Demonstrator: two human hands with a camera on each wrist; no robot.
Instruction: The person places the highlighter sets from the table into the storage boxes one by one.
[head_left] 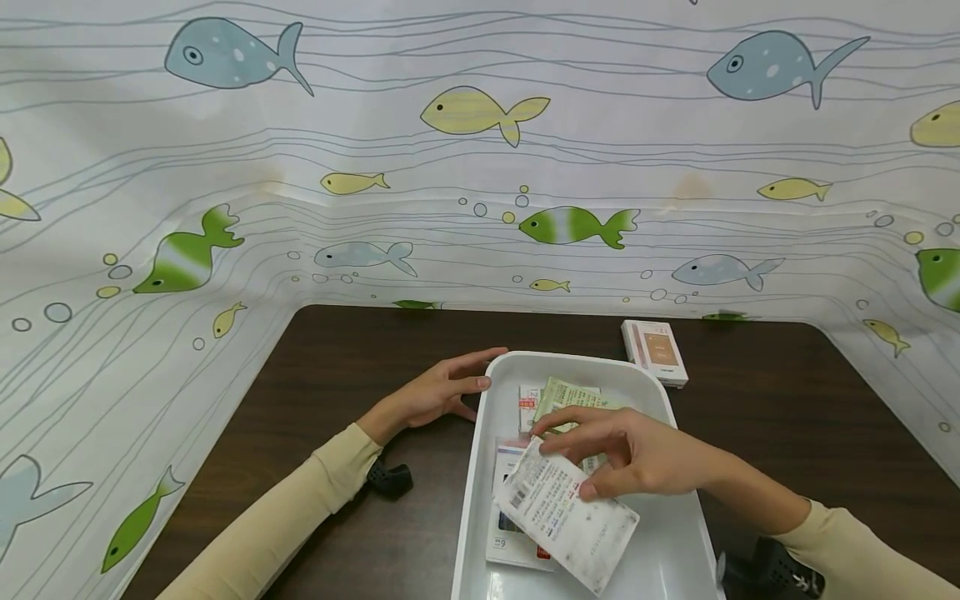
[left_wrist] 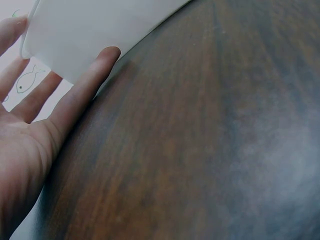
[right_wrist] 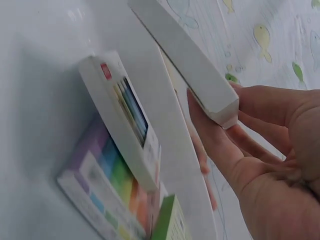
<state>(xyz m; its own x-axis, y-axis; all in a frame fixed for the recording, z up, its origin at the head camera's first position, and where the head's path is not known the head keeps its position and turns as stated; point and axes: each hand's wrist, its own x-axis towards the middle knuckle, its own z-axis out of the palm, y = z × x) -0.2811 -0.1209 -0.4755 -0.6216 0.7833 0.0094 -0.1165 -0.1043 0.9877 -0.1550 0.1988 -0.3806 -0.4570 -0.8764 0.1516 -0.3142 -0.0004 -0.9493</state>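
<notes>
My right hand pinches a flat white box by its edges, with fine print and a barcode on its upper face. The box is tilted above a white plastic bin. At the bin's back left corner, my left hand touches the rim and outer wall with spread fingers. Below the held box lies a white phone box, partly hidden. Further back in the bin is a green box. The right wrist view shows a rainbow-striped box under the phone box.
Behind the bin's back right corner, white boxes lie on the dark wood table, the top one bearing an orange-brown picture. A fish-patterned sheet rises around the table. Black wrist cameras sit at both wrists.
</notes>
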